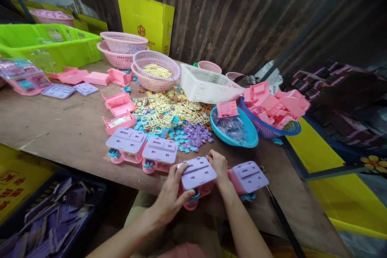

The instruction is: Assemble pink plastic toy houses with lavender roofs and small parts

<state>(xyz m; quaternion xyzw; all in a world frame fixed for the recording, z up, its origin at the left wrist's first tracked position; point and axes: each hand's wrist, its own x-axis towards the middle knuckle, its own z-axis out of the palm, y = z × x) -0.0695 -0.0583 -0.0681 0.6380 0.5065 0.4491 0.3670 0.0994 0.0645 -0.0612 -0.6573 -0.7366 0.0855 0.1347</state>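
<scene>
A pink toy box with a lilac lid [198,175] sits at the near edge of the wooden table [60,129]. My left hand [171,199] grips its left side, thumb on the lid. My right hand [219,167] wraps its fingers over the right side of the same box. Two more lidded boxes [127,145] [159,154] stand in a row to the left. Another one [248,179] lies just right of my right wrist.
Piles of gold frames [163,111], blue tiles and purple discs [196,134] lie mid-table. A blue bowl [234,129], a blue basket of pink parts [272,113], a white basket [205,84], pink baskets [155,70] and a green crate [48,44] stand behind. A bin of lilac lids [45,221] sits below left.
</scene>
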